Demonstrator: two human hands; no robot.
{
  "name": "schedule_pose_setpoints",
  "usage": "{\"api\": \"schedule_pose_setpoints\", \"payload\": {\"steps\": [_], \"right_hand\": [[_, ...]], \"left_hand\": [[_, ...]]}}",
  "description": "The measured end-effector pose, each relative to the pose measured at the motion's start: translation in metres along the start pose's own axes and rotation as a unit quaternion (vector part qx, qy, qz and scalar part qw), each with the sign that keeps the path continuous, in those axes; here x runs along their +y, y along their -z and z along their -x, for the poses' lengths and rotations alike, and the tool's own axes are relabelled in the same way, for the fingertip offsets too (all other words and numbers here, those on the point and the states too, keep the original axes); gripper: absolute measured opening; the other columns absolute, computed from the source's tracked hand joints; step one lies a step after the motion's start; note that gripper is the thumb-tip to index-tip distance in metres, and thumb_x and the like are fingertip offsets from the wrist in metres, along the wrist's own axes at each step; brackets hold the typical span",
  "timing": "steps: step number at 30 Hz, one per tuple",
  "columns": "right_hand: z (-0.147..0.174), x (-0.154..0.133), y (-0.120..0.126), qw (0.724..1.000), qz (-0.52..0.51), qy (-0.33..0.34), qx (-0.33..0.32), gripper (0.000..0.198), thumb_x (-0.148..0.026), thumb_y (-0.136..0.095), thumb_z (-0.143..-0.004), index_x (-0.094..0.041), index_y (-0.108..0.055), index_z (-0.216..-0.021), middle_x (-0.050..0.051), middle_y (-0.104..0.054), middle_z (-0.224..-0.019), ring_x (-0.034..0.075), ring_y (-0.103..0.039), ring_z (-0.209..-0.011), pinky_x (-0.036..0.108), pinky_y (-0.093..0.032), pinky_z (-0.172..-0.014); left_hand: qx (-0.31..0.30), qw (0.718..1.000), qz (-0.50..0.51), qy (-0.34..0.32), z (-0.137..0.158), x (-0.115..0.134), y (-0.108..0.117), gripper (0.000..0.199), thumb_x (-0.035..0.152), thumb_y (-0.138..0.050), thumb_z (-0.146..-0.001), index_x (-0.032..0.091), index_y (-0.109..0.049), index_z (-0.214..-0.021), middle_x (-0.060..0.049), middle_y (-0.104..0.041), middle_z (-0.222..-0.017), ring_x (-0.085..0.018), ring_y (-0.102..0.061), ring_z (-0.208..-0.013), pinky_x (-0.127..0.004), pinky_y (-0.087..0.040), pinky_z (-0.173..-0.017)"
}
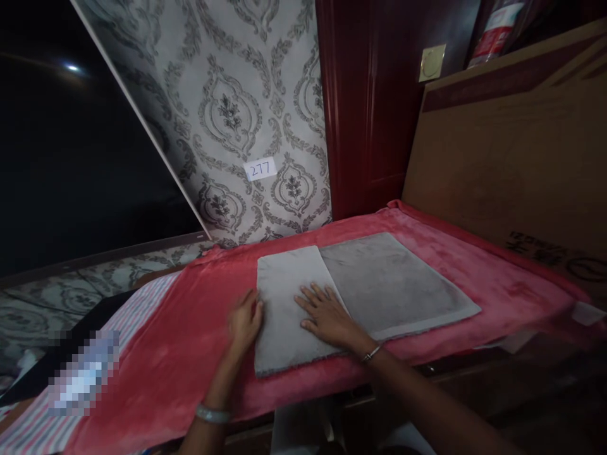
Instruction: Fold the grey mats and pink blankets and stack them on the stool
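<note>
A grey plush cloth lies on the red blanket, its left part folded over to the right as a paler flap. My right hand rests palm down on this flap with its fingers spread, close to the flap's right edge. At the left folded edge is my left hand, its fingers bent and its thumb against the cloth. Motion smears the left fingers somewhat, so whether they grip the edge is unclear. Both wrists wear bracelets.
The red blanket covers the table, with striped fabric at its left. A large dark screen stands left, a cardboard box right. Patterned wallpaper behind carries a paper label reading 277.
</note>
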State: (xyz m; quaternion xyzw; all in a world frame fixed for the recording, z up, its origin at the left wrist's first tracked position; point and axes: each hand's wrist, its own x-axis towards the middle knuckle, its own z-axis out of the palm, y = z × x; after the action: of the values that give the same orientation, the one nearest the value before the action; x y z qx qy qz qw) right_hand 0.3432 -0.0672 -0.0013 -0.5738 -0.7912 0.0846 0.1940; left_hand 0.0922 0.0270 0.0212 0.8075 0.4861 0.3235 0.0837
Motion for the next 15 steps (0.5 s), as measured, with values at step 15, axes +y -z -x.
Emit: {"api": "schedule_pose_setpoints", "payload": {"steps": [15], "right_hand": [[0.006, -0.001, 0.000, 0.996, -0.068, -0.002, 0.066, 0.050, -0.038, -0.054, -0.098, -0.024, -0.052, -0.146, 0.009, -0.038, -0.159, 0.028, -0.026, -0.150, 0.051, -0.016, -0.125]], "left_hand": [[-0.334, 0.909, -0.137, -0.207, -0.153, 0.061, -0.123, 0.061, 0.053, -0.031, -0.101, 0.029, -0.030, -0.158, -0.007, -0.022, -0.167, -0.028, -0.014, -0.155, -0.058, -0.011, -0.123]]}}
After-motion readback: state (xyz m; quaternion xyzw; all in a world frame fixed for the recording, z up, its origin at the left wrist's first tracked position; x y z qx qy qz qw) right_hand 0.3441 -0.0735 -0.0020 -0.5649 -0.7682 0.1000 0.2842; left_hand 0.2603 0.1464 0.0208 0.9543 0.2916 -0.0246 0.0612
